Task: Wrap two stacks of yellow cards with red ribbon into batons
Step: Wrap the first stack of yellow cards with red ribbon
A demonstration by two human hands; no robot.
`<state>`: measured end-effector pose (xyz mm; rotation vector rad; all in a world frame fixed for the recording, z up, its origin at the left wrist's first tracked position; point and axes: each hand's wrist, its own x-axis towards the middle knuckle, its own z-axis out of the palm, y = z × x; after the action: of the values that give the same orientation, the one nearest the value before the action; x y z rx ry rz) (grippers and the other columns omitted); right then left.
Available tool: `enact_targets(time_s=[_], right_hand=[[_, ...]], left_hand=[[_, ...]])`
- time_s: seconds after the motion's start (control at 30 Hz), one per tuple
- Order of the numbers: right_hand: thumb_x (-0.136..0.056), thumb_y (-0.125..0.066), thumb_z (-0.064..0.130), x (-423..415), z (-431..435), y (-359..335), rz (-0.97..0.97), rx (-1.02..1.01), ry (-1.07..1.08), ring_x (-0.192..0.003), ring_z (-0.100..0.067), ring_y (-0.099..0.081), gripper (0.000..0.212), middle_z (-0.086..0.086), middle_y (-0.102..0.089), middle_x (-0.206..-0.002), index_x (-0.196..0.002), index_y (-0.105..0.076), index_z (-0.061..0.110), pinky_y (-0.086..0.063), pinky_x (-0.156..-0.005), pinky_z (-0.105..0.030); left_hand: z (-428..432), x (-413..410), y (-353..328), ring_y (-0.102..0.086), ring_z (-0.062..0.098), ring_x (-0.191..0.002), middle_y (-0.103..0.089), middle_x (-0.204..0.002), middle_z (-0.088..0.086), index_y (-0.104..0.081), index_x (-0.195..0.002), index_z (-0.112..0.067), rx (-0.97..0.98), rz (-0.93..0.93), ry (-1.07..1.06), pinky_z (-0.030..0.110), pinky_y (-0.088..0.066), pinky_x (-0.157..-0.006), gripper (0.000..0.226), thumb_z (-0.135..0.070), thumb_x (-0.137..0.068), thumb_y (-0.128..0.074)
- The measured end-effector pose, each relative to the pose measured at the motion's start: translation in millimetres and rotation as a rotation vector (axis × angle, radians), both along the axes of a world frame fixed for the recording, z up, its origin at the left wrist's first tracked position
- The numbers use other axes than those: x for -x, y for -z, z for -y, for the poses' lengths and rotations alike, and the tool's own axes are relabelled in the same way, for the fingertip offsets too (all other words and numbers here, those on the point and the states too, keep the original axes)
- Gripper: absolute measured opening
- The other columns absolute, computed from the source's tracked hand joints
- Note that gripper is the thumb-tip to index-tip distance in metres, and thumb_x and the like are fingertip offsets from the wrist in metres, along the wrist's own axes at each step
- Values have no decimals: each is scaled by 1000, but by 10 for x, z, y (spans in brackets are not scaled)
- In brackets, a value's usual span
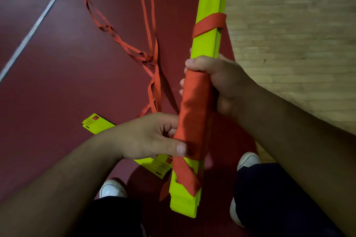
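The long stack of yellow cards [208, 44] stood nearly upright between the hands, its middle bound in flat red ribbon [194, 106]. The right hand [221, 82] clamped its fingers round the top of the wrap and the left hand [154, 136] pinched the lower edge. The next turns would need to be taut and overlapping. The tangled loose ribbon tail [154, 75] on the dark red floor [57, 82] could snag. A second yellow card stack [96, 123] lay below the left wrist.

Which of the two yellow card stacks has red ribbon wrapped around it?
The stack held up off the floor: red ribbon covers its middle. The other stack lies on the floor, bare, printed marks showing.
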<state>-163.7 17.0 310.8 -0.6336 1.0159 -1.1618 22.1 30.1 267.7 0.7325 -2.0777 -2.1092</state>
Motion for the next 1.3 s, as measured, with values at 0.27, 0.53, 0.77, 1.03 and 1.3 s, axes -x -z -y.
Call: enact_targets(time_s=[0.27,0.53,0.77,1.03,1.3], right_hand=[[-74,-79,32,99,156,-7,-168,16,175,-76,-33,-56,25,-17,-58,-80,-81,-62,15,-53,-74,-63],[-75,-74,4,149,156,172,-295,-213,258,-44,-24,-56,15,-9,-54,-51,-72,-59,6,-54,-50,-37],[-86,-54,3,185,192,82,-14,-136,151,-44,-17,-49,19,-8,-50,-56,-69,-51,9,-47,-47,-25],[-88,-48,7,154,140,50,289,24,56,-59,-14,-47,13,-4,-46,-72,-77,-52,12,-43,-57,-27],[-93,-47,17,130,159,61,386,-44,140,-67,-16,-63,15,-5,-63,-83,-107,-52,20,-53,-78,-35]], left_hand=[[-93,154,-88,-55,15,-69,-69,-71,9,-68,-79,-12,152,23,-256,40,-45,-61,20,-28,-84,-80],[-108,171,-25,-41,12,-58,-46,-62,8,-55,-77,-1,333,59,-208,32,-35,-52,52,-51,-76,-70],[45,82,-23,-47,-6,-66,-55,-74,-23,-65,-85,-37,108,-106,-154,11,-39,-61,34,-64,-69,-77],[-85,164,-53,-40,25,-45,-45,-61,24,-64,-82,-16,-29,-91,-112,24,-35,-43,75,-88,-62,-60],[-131,132,-108,-67,16,-74,-71,-84,4,-69,-91,-11,-332,-210,-191,25,-52,-65,69,-71,-58,-80]])
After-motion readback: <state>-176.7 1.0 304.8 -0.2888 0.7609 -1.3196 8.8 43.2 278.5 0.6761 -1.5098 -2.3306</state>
